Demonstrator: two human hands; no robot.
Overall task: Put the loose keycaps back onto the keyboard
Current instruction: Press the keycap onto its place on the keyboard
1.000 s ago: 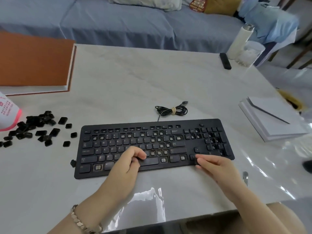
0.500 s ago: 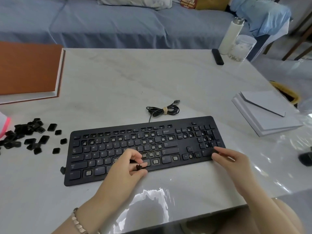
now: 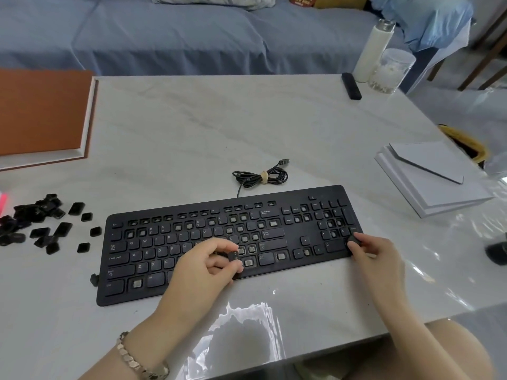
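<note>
**Desk:** What's the left hand doing?

**Photographer:** The left hand (image 3: 203, 260) pinches a single black keycap (image 3: 234, 255) between thumb and forefinger. It holds the cap just above the bare switches (image 3: 248, 262) in the lower middle of the keyboard (image 3: 329, 193), which lies along the near edge of the table (image 3: 247, 119).

**Desk:** And the right?

**Photographer:** The right hand (image 3: 378, 256) has its fingertips drawn together at the keyboard's right near corner. I cannot tell whether they pinch a cap or only steady the frame.

**Desk:** The others?

**Photographer:** The loose keycaps (image 3: 41, 223) are heaped by the table's left edge. One stray cap (image 3: 94, 279) sits just beside the keyboard's left end.

**Desk:** How will they handle?

**Photographer:** Probably light, stiff plastic with smooth tops, and the small clips beneath could snap. Each is best taken by two opposite sides, set square over its switch and pressed straight down.
</note>
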